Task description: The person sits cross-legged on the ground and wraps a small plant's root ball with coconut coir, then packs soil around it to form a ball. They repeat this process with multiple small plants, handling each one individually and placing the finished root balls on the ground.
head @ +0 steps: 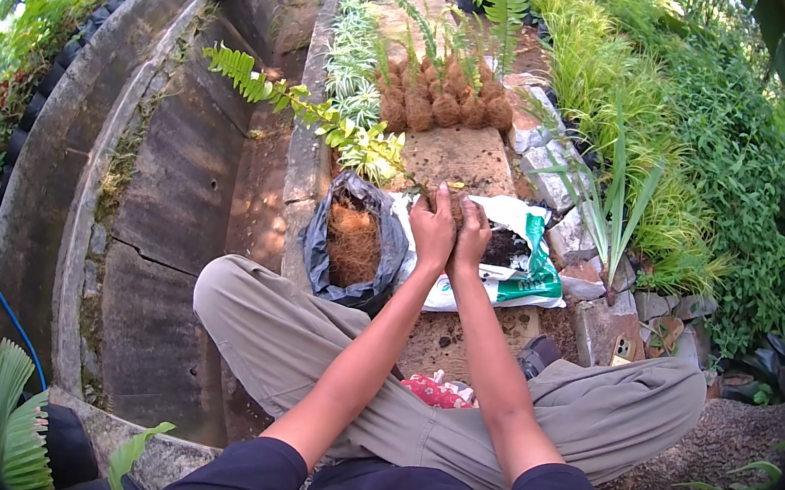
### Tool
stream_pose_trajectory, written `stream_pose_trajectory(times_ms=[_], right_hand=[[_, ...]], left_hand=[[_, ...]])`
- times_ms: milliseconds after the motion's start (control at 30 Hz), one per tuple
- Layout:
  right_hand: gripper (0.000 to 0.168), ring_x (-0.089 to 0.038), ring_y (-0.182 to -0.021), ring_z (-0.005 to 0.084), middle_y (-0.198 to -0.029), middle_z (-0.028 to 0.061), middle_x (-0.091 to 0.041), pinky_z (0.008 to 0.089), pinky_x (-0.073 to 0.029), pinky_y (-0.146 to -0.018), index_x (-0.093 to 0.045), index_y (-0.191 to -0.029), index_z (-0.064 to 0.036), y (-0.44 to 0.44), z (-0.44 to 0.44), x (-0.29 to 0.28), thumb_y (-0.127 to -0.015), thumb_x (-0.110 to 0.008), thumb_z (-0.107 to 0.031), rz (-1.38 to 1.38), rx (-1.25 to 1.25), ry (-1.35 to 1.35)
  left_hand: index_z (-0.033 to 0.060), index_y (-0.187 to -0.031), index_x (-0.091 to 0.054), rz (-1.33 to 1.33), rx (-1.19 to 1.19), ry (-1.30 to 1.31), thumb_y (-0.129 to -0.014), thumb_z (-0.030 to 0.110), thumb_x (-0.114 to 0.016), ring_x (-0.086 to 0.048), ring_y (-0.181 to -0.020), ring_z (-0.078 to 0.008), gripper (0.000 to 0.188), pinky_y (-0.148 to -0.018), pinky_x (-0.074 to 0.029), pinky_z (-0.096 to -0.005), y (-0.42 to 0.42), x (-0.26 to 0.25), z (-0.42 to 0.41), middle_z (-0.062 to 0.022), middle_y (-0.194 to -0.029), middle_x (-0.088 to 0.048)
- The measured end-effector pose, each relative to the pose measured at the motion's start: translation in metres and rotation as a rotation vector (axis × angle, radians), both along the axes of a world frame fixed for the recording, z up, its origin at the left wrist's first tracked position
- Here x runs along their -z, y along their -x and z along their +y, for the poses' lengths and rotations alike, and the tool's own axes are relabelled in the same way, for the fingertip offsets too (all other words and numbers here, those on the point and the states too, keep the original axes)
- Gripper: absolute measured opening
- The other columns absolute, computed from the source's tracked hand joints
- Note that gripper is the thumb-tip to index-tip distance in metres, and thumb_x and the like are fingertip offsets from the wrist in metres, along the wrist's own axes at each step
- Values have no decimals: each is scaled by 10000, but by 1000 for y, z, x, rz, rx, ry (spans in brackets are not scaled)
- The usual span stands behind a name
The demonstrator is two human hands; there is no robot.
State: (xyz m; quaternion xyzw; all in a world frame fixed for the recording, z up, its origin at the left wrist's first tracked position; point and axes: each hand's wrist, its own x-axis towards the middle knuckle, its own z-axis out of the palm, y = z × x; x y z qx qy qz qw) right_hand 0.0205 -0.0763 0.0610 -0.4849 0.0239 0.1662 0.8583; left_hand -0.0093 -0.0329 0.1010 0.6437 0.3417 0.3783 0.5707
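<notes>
Both hands are cupped around the brown root ball (453,202) of a fern, over a white and green plastic sack. My left hand (433,226) presses from the left and my right hand (472,234) from the right, fingers curled and largely covering the ball. The long fern frond (286,96) leans out to the upper left. Dark soil (504,247) shows in the mouth of the plastic sack (523,290) beneath and beside my right hand. Left of my hands, a dark plastic bag (320,236) stands open, full of brown coconut fibre (351,243).
Several fibre-wrapped fern balls (446,108) stand grouped ahead on the stone path (459,154). A deep concrete channel (180,182) runs along the left. Stone blocks (565,215) edge the right, with a phone (622,350) on them. A red patterned cloth (437,391) lies between my legs.
</notes>
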Motion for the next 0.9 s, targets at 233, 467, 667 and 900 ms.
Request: stream_pose_trajectory(times_ms=[233,467,667,900], right_hand=[[660,-534,-1221,270,-1352,131,-514,435,-431,-1026,-405,-1434,-125,-27,-24,-36,-955,-454,-576,483,-649,-472],[542,-517,-1232,231,-1301,142,-579,373,-367,-1058,-553,-1315,-21,15,-1,-30,-975,-528,-443,-531,59,113],[296,-608,-987,186,-1072,122,-672,313,-460,-910,-669,-1096,30,15,-2,-26,-943,-596,-213,-217,157,124],[306,-636,-931,188,-1062,102,-659,322,-511,-829,-647,-1117,13,5,-2,-27,-923,-612,-222,160,56,-152]], left_hand=[[-81,-1036,-637,-174,191,50,-914,321,-662,-605,-807,-163,421,-778,-488,-300,9,-30,17,-111,-897,-680],[-97,-1024,-641,-157,11,153,-957,347,-596,-554,-789,-163,451,-766,-459,-324,5,-26,9,-115,-889,-669],[-93,-802,-624,-159,-5,89,-968,303,-587,-489,-613,-123,432,-581,-427,-340,0,-15,-1,-87,-667,-627],[-94,-887,-662,210,164,-120,-965,392,-568,-561,-716,-153,500,-678,-468,-358,4,-1,23,-138,-771,-662]])
